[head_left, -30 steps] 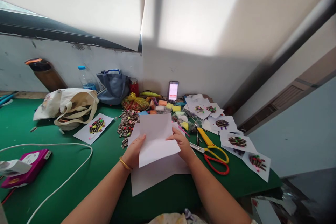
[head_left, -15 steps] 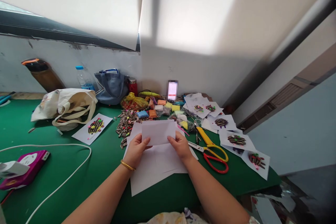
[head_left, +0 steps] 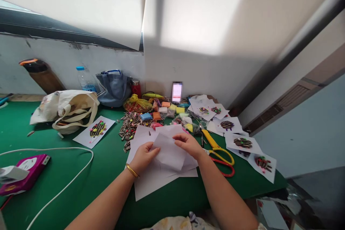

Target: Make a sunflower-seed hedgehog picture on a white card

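My left hand (head_left: 145,156), a gold bangle on its wrist, pinches a small white sheet of paper (head_left: 170,154) at its left side, thumb on top. At the upper right edge, the thumb and fingers of my right hand (head_left: 188,145) close on the same sheet, which is tilted. Beneath lie larger white sheets (head_left: 148,185), a single sunflower seed (head_left: 150,133) resting near their top. To the right of my right hand are scissors (head_left: 226,161) with red and yellow handles, partly hidden by my wrist, and a yellow utility knife (head_left: 210,138).
A heap of sunflower seeds (head_left: 132,125) lies behind the sheets, near packets of coloured clay (head_left: 157,116). Seed-decorated cards (head_left: 242,143) line the right edge; another card (head_left: 90,140) lies left. A cloth bag (head_left: 78,107), a white cable (head_left: 64,190) and a purple power strip (head_left: 29,172) occupy the left.
The small sheet has turned clockwise and come lower, towards me. My right hand has shifted its grip to the upper edge. The seed on the larger sheets now shows.
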Available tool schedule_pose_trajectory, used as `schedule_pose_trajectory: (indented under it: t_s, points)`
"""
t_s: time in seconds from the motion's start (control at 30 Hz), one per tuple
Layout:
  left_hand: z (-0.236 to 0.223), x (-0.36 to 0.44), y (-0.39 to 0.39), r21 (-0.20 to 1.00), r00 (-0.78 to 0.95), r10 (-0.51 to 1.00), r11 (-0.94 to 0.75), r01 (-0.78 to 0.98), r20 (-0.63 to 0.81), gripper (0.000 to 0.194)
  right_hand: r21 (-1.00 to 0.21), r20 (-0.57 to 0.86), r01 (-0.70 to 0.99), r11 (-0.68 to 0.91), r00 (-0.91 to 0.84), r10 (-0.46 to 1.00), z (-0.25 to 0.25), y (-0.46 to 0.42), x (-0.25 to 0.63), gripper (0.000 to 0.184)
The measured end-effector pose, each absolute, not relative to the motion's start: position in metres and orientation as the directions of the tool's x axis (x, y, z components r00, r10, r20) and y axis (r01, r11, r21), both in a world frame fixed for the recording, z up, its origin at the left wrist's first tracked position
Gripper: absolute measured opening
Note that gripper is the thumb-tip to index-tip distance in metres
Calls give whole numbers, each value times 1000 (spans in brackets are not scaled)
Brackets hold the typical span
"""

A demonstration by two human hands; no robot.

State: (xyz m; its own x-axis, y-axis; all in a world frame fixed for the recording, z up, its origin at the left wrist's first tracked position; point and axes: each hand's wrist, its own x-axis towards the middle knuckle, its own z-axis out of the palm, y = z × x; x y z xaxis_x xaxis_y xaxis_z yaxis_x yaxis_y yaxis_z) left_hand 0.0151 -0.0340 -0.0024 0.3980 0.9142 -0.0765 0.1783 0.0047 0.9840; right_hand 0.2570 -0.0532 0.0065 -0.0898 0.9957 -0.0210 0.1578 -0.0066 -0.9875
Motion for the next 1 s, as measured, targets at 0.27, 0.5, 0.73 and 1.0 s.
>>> schedule_pose_trajectory:
  t_s: [0.27, 0.5, 0.73, 1.0]
  points:
    - [-4, 15, -33, 978, 389, 918, -13, 210, -72, 37, -943, -76, 326, -64, -26, 997, 9, -54, 249, 20]
    - [-7, 15, -32, 985, 394, 914, 27, 171, -94, 41, -947, -81, 314, -69, -25, 996, 12, -56, 248, 21]
    - [-9, 14, -32, 985, 400, 912, 22, 168, -88, 41, -945, -66, 324, -53, -29, 997, 13, -55, 247, 21]
    - [-7, 15, -31, 985, 397, 915, 9, 171, -77, 40, -935, -64, 353, -46, -40, 997, 10, -54, 248, 21]
